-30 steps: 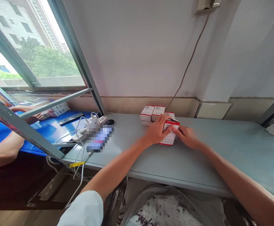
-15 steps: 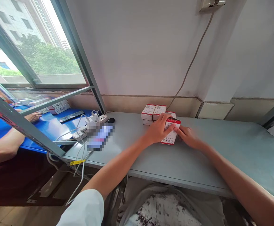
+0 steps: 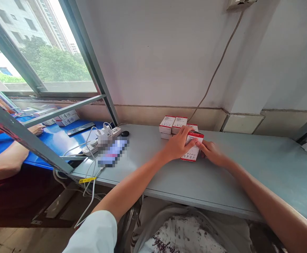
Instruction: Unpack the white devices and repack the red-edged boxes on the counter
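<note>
A white and red cardboard box, with "DETECTOR" printed near its top, is held between both hands over the grey table. My left hand wraps its left side and upper edge, fingers closed on it. From the right, my right hand grips the box's edge, thumb on the front; its other fingers are partly hidden behind. Just beyond the hands sit stacked boxes of the same white and red kind, partly covered by my left hand and the held box.
On the grey table to the left lie a blurred phone, a power strip with white cables, and a black round object. Past a metal frame, another person's arm rests at a blue table.
The view has shifted very slightly. Both hands keep the same hold on the box, with no other clear movement.
</note>
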`<action>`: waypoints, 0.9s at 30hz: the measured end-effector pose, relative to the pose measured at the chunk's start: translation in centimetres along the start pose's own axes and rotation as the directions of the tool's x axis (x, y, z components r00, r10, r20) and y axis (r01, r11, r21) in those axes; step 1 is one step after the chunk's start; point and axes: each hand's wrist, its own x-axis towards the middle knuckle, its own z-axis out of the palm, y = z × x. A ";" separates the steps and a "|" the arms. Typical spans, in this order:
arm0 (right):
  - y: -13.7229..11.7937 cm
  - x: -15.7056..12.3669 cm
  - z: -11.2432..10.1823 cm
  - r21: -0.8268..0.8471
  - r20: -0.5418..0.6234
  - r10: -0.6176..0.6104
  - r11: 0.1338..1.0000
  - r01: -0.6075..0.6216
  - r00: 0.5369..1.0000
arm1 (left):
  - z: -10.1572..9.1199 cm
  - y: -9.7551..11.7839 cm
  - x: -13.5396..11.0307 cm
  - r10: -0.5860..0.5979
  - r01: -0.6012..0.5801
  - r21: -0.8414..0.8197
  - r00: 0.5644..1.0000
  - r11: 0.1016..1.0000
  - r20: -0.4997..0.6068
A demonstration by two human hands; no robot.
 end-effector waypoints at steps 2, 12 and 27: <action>0.1 0.0 0.0 -0.001 0.000 -0.001 1.000 0.001 1.000 | -0.1 0.1 0.0 -0.008 0.008 0.000 1.000 1.000 0.011; 0.5 0.0 0.1 0.029 0.011 0.048 0.998 -0.048 0.999 | 0.0 0.0 -0.1 -0.008 0.008 0.006 1.000 1.000 0.017; 0.6 -0.1 -0.2 0.012 0.009 0.061 0.998 -0.061 0.998 | 0.1 -0.2 0.0 -0.003 0.002 0.033 0.999 0.999 0.037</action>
